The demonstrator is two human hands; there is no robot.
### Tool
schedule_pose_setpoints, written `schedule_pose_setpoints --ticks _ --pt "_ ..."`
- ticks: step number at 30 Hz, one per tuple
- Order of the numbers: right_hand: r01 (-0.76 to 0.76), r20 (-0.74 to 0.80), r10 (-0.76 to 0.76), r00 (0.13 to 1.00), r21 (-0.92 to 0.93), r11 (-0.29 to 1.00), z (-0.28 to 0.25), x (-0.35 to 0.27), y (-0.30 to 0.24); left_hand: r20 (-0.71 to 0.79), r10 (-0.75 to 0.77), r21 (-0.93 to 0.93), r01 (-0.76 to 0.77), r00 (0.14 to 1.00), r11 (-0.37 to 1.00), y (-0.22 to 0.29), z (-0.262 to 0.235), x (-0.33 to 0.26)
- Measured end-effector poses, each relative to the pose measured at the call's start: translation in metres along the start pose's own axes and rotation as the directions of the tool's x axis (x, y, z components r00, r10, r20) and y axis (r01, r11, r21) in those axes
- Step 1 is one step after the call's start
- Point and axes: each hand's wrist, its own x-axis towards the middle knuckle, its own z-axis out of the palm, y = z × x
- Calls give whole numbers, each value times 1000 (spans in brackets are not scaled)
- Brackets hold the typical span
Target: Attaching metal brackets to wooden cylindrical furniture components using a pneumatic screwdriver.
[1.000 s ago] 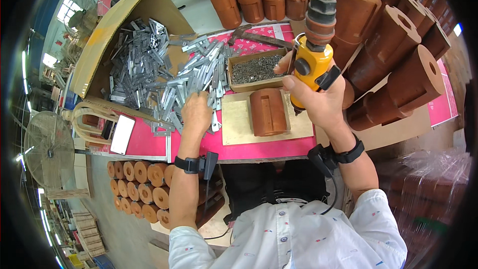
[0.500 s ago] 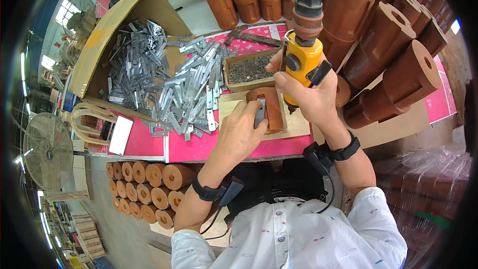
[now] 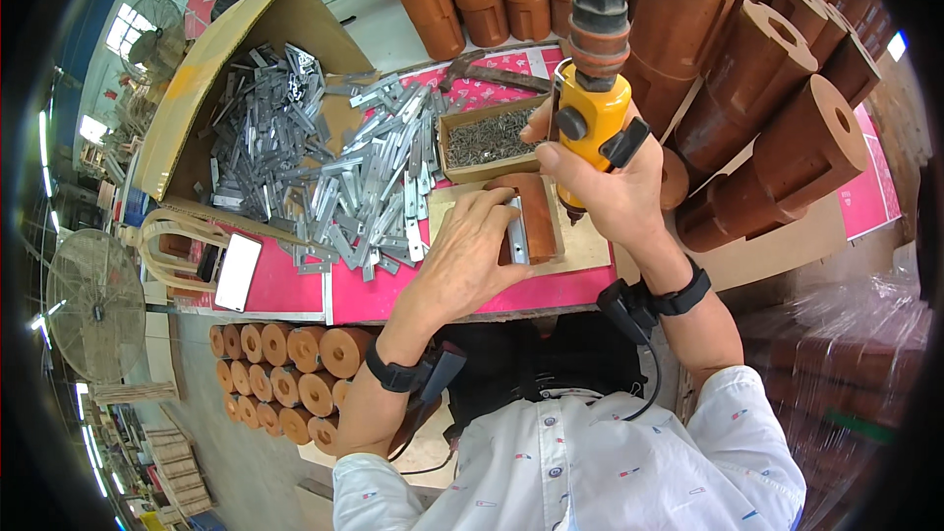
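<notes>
A reddish-brown cylinder [image 3: 537,216] lies on a pale board [image 3: 587,248] in front of me. A metal strip with holes [image 3: 517,238] sits along its left side. My left hand [image 3: 465,254] grips the cylinder from the left, fingers bent over its far part and thumb by the near end; the fingertips are partly hidden. My right hand [image 3: 625,187] is closed around a yellow power screwdriver [image 3: 596,120], held upright with its tip pointing down just right of the cylinder. Beyond the cylinder stands a small carton of screws [image 3: 489,173].
Loose metal strips [image 3: 379,187] spill from a large cardboard box [image 3: 202,103] at left. A hammer [image 3: 501,76] lies behind the screw carton. Brown cylinders [image 3: 757,59] stand at back and right; more [image 3: 315,393] are stacked below the table. A phone [image 3: 239,272] lies near the left edge.
My left hand has shifted slightly left and its fingers have come off the metal strip, which now shows along most of its length. The screwdriver has moved slightly left.
</notes>
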Motion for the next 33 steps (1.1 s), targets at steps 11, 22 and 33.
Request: schedule_pose_setpoints --ticks 11,22,33 --pt "-41 2 41 999 41 998 7 2 -2 -72 2 -107 -10 997 994 -8 15 -12" --pt "-65 1 65 998 33 997 7 7 -6 -181 -136 -204 98 974 974 -27 15 -2" --pt "-79 7 78 997 10 997 8 18 -12 -78 -27 -43 24 997 999 -135 38 106"
